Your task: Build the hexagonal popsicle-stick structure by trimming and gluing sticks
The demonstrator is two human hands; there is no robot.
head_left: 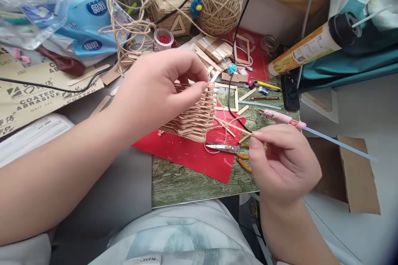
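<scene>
Observed left hand [164,85] arched over a woven stick box [199,114], with thumb and index tips drawn nearly together at its upper right corner. Could not tell about anything pinched in that narrow gap. Found right hand [284,161] closed at thumb and index on a strand of twine [233,125]. Traced the strand leftward from the right fingertips to the box's right side, below the left fingertips. Located the box under and just right of the left palm, partly hidden by it, over a red sheet [186,155].

Recorded scissors [222,147] near the right fingertips, to their left and slightly closer to the body, with blades pointing toward the box. Noted a pink pen-shaped tool [281,118] with a pale blue stick [342,143] just beyond the right index finger. Logged a dark phone [290,93] farther past it. Saw loose craft sticks [216,49] beyond the left fingertips, and a large twine ball [220,2] farther back. Marked a sandpaper sheet [37,91] well left of the left fingers, with a blue packet [83,29] behind it.
</scene>
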